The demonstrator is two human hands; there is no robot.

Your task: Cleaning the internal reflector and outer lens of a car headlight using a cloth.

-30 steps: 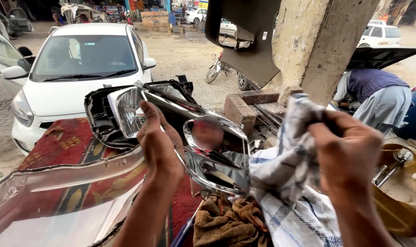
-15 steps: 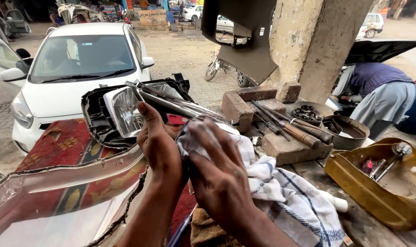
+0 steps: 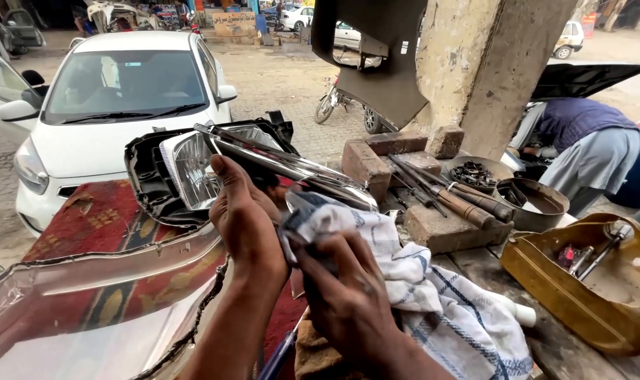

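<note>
Now lower, right hand [image 3: 348, 295] gripping checked cloth [image 3: 433, 295], left hand [image 3: 246, 218] still clutching chrome reflector [image 3: 292, 169]

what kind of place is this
Most likely an open-air roadside car repair workshop. The left hand holds a car headlight unit that the right hand wipes with a checked cloth; worn tools lie on the bench and a white car is parked beyond.

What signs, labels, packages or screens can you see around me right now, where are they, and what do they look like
Signboard: far across the yard, top centre-left behind the white car; a low rectangular board, tan with dark lettering.
Sticker: on the dark grey body panel hanging by the concrete pillar; a small white rectangle with dark marks.
No packages or screens show.
</note>
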